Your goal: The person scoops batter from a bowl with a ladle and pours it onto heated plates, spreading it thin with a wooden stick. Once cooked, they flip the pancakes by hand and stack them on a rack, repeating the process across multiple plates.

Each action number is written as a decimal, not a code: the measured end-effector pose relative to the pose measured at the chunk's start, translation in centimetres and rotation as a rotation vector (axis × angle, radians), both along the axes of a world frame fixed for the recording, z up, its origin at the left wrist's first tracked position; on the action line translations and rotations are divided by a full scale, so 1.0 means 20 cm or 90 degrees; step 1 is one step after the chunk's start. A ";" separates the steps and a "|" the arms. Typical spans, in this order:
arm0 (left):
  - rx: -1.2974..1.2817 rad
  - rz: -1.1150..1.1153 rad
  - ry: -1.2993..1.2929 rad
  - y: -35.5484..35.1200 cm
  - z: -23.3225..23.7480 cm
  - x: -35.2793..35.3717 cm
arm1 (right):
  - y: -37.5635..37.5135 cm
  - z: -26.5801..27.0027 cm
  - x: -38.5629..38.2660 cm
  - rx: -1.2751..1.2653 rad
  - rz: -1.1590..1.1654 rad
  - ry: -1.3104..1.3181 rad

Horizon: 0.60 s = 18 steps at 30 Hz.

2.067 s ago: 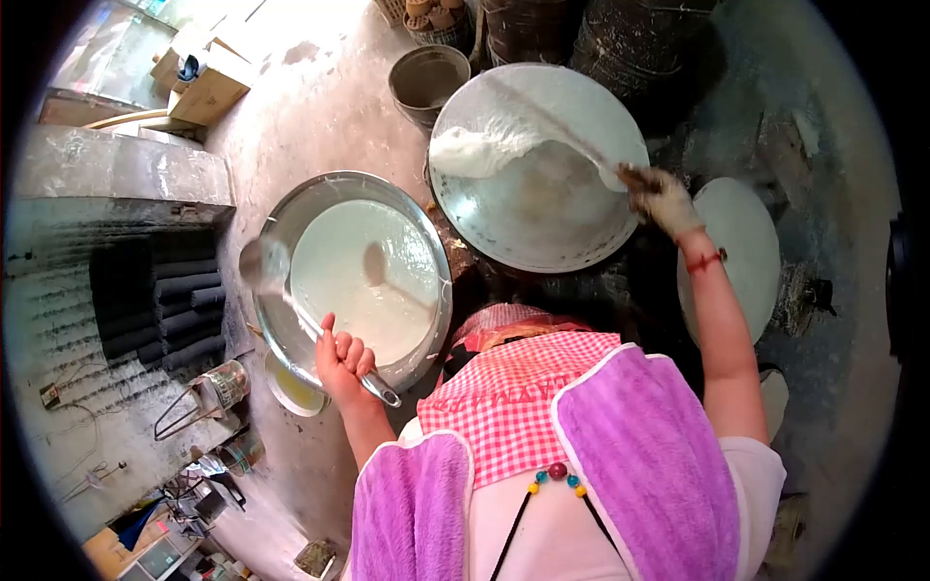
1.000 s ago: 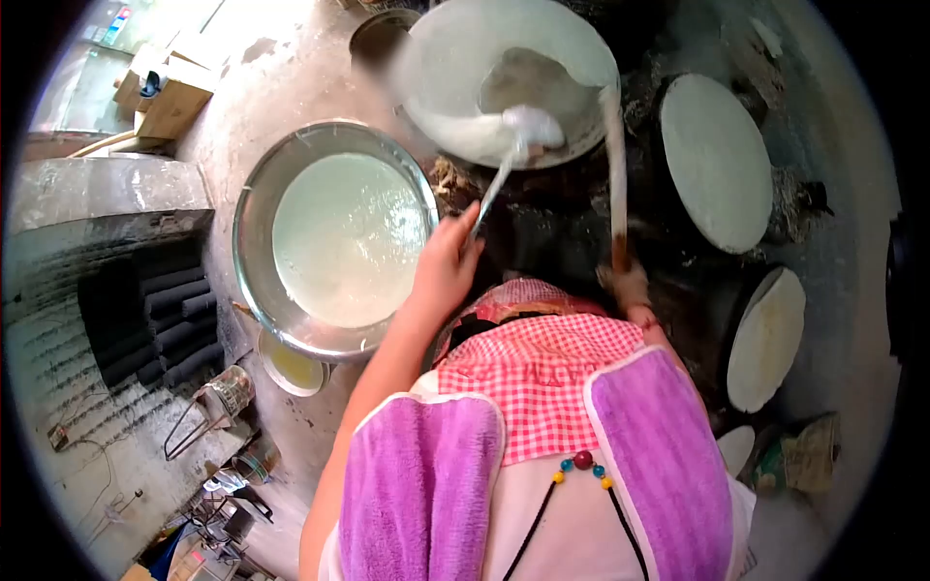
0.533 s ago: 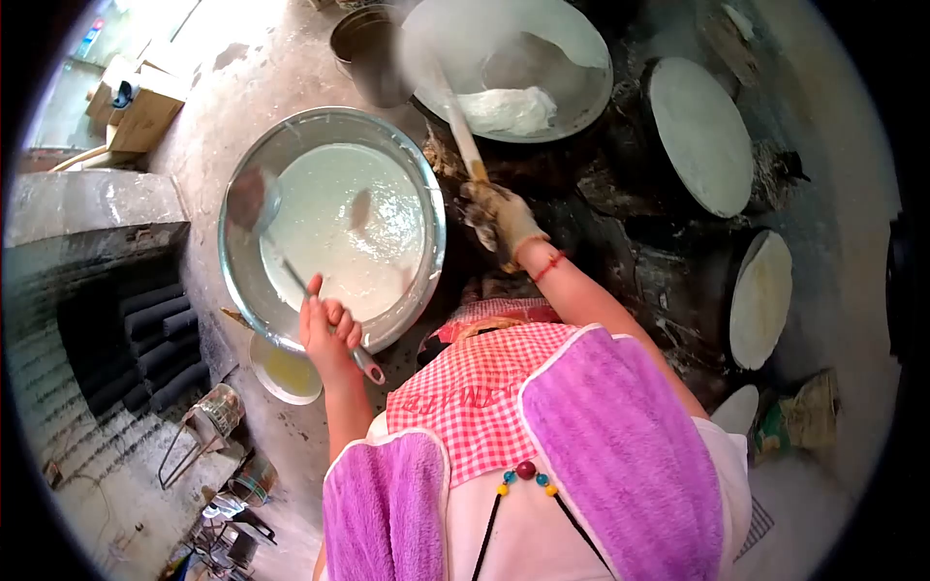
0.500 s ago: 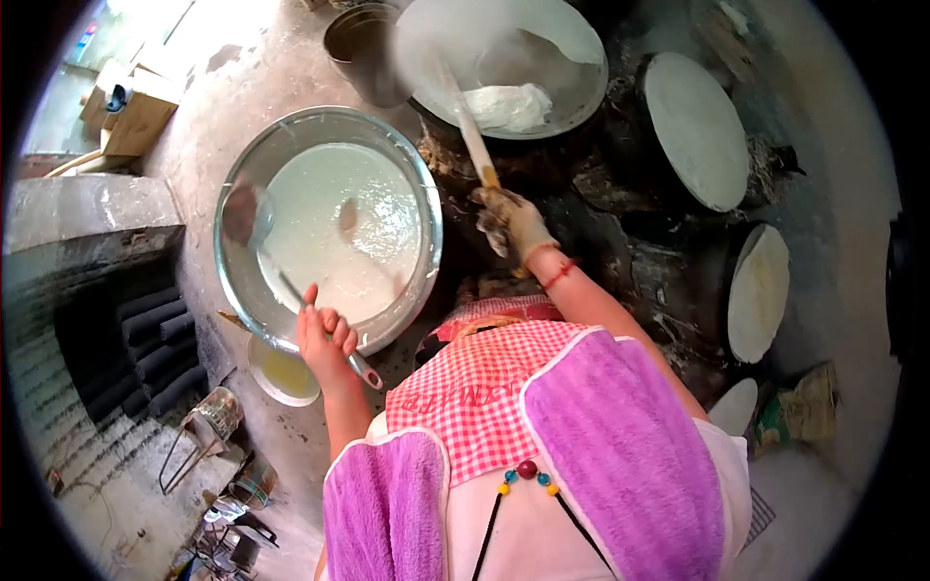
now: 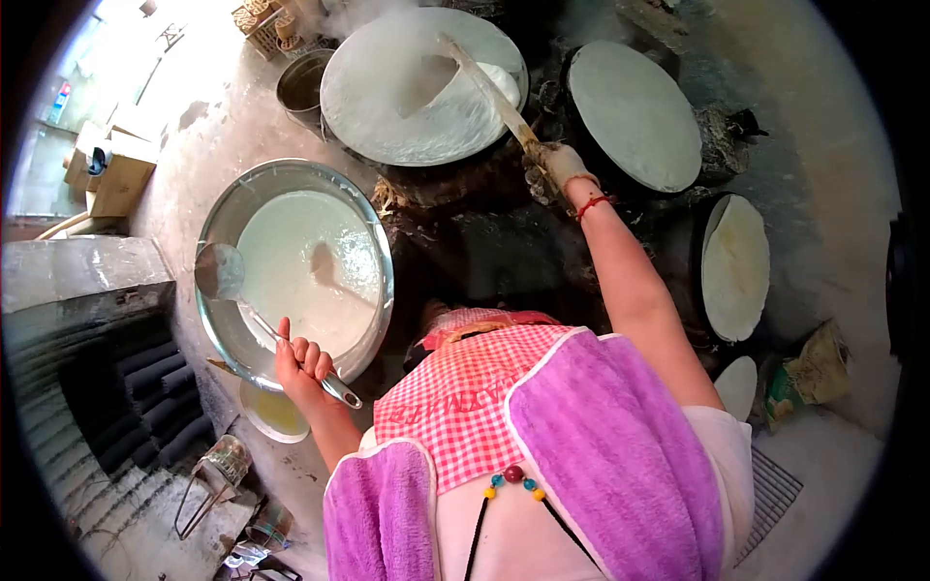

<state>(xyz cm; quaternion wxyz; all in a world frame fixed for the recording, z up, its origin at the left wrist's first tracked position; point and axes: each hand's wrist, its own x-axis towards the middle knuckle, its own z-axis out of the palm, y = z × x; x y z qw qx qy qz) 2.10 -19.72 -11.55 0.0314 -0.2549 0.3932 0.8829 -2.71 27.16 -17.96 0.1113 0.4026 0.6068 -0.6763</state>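
My left hand (image 5: 302, 366) is closed round the handle of a metal ladle (image 5: 221, 271), whose bowl hangs over the left side of a large metal basin (image 5: 381, 242) of white batter (image 5: 291, 232). My right hand, in a batter-smeared glove (image 5: 557, 172), grips a wooden scraper (image 5: 494, 97). The scraper reaches across a round, steaming griddle (image 5: 373, 116) covered with a thin white layer. A lump of white dough (image 5: 500, 82) lies beside the scraper at the griddle's right.
Two more round griddles hold pale sheets, one at the upper right (image 5: 635, 116) and one at the right (image 5: 736, 266). A dark bucket (image 5: 305, 87) stands left of the steaming griddle. A bowl of yellowish liquid (image 5: 276, 414) sits below the basin.
The view has shifted, and the scraper now slants up and left across the griddle. White batter covers more of the griddle. The ladle is still held over the basin.
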 end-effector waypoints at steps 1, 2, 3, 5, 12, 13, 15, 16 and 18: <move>0.018 -0.005 -0.002 0.02 0.01 0.00 | -0.03 0.03 0.01 -0.009 -0.002 0.004; 0.010 -0.009 0.002 0.05 0.02 0.00 | -0.10 0.11 0.07 0.105 0.075 0.000; 0.025 0.008 -0.015 0.08 0.03 0.01 | -0.15 0.17 0.14 0.223 0.151 -0.005; 0.046 0.026 -0.026 0.14 0.02 0.02 | -0.13 -0.20 0.38 0.824 0.233 0.323; 0.146 0.013 -0.042 0.26 0.05 0.02 | 0.18 -0.01 0.05 -0.059 0.021 -0.003; 0.142 0.015 -0.040 0.27 0.05 0.02 | 0.18 0.02 -0.02 -0.058 0.043 -0.024; 0.156 -0.006 -0.021 0.27 0.04 0.00 | 0.15 0.09 -0.10 -0.088 0.074 -0.054; 0.162 -0.004 -0.025 0.27 0.04 0.00 | 0.11 0.21 -0.07 -0.068 0.122 -0.021; 0.168 0.003 -0.036 0.21 0.03 0.00 | 0.05 0.25 0.01 -0.046 0.102 0.113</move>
